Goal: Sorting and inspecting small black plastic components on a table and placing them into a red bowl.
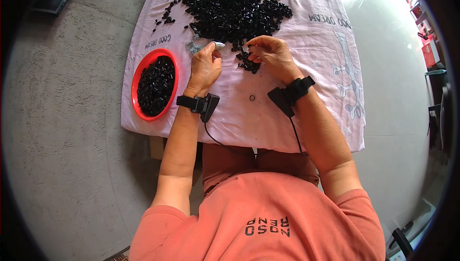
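My left hand (207, 65) is closed in a pinch above the cloth, left of the small black pieces. A pale grey wrap or cover (218, 46) shows at its fingertips; whatever else it grips is hidden. Bluish-grey thread-like scraps (194, 46) lie just beyond that hand. My right hand (275, 56) has its fingers curled together over a small cluster of black pieces (249, 64), with a dark piece seemingly between the fingertips. Farther off spreads a large heap of shiny black pieces (230, 9). A small dark ring (252, 97) lies on the cloth between my wrists.
A red oval basin (176, 76) full of similar black pieces (156, 86) stands at the table's left edge. Pink printed cloth (316, 45) covers the table. Black straps (299, 88) with cabled devices sit on both wrists. Concrete floor (72, 93) lies to the left.
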Motion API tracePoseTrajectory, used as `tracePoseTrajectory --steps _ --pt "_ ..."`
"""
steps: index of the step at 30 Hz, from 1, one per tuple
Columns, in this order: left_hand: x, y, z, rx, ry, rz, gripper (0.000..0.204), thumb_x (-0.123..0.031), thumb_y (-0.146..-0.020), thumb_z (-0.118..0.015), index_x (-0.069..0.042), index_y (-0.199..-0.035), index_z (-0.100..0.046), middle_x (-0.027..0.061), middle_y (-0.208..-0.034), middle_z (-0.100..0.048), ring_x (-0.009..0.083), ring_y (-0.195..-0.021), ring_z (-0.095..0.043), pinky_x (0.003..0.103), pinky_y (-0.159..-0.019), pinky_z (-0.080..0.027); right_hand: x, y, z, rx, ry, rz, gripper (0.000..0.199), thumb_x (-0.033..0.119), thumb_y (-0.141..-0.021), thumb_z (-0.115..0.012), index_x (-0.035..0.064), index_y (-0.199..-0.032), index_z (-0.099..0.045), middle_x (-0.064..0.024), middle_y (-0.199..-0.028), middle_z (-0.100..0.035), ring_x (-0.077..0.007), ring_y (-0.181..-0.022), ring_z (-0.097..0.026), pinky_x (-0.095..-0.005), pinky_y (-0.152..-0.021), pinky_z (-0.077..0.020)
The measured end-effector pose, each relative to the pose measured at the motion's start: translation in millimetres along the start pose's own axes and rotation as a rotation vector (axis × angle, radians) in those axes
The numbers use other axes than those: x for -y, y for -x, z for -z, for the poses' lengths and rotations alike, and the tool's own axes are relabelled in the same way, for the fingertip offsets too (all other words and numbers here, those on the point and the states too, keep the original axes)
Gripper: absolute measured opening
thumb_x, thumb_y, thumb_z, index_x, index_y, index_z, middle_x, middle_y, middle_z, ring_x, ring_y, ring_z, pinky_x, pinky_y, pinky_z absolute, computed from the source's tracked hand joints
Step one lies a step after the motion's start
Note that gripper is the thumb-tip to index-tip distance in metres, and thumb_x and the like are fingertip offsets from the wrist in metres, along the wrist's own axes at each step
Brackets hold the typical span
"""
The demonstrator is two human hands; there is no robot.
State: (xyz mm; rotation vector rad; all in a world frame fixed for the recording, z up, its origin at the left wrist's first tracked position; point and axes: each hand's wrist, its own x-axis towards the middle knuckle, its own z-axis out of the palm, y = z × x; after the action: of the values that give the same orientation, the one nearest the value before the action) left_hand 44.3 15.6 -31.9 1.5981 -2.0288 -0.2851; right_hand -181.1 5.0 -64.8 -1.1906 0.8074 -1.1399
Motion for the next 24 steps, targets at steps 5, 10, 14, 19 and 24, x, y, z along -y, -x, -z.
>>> tracePoseTrajectory --steps 5,10,14,19,24 --pt "-0.3 4.6 -1.0 0.008 0.058 0.011 0.026 -0.003 -0.08 -0.059 -0.003 -0.105 -0.067 0.013 -0.083 -0.072 0.0254 -0.076 -0.071 0.035 -0.07 -0.055 -2.3 -0.4 0.3 0.008 0.005 0.007 0.017 0.003 -0.095 -0.063 0.0018 -0.11 -0.069 -0.0038 -0.092 -0.071 -0.0096 -0.079 -0.068 -0.0233 -0.071 -0.0563" --pt "-7.4 7.3 -5.6 0.008 -0.076 -0.021 0.021 -0.004 -0.081 -0.06 -0.002 -0.101 -0.066 0.0144 -0.082 -0.07 0.0276 -0.076 -0.07 0.036 -0.07 -0.054 0.8 0.5 0.3 0.014 0.039 0.007 0.017 0.004 -0.095 -0.063 0.0017 -0.111 -0.069 -0.0038 -0.092 -0.071 -0.0095 -0.079 -0.068 -0.0234 -0.072 -0.0565" --pt "-6.9 7.4 -7.0 -0.02 -0.174 -0.082 0.017 -0.004 -0.081 -0.062 -0.001 -0.097 -0.066 0.0163 -0.084 -0.068 0.0321 -0.077 -0.068 0.038 -0.072 -0.054 2.9 1.3 0.0 0.031 0.053 0.016 0.017 0.004 -0.095 -0.063 0.0018 -0.111 -0.07 -0.004 -0.091 -0.071 -0.0094 -0.079 -0.068 -0.0234 -0.072 -0.0569" --pt "-28.1 5.8 1.1 -0.114 -0.134 -0.109 0.015 -0.001 -0.086 -0.06 -0.001 -0.098 -0.068 0.0162 -0.086 -0.068 0.0304 -0.077 -0.067 0.037 -0.072 -0.052 6.3 4.0 -3.3 0.051 0.026 0.002 0.018 0.004 -0.095 -0.063 0.0014 -0.111 -0.071 -0.0044 -0.09 -0.071 -0.0092 -0.078 -0.068 -0.0233 -0.073 -0.0571" --pt "-56.0 -1.5 4.6 -0.081 0.311 0.098 0.013 -0.002 -0.091 -0.062 -0.002 -0.1 -0.071 0.0082 -0.089 -0.07 0.0133 -0.079 -0.065 0.029 -0.072 -0.051 12.0 6.3 -3.3 0.097 0.001 -0.035 0.019 0.006 -0.096 -0.062 0.0006 -0.112 -0.07 -0.0051 -0.089 -0.072 -0.0094 -0.079 -0.069 -0.0238 -0.075 -0.0574"
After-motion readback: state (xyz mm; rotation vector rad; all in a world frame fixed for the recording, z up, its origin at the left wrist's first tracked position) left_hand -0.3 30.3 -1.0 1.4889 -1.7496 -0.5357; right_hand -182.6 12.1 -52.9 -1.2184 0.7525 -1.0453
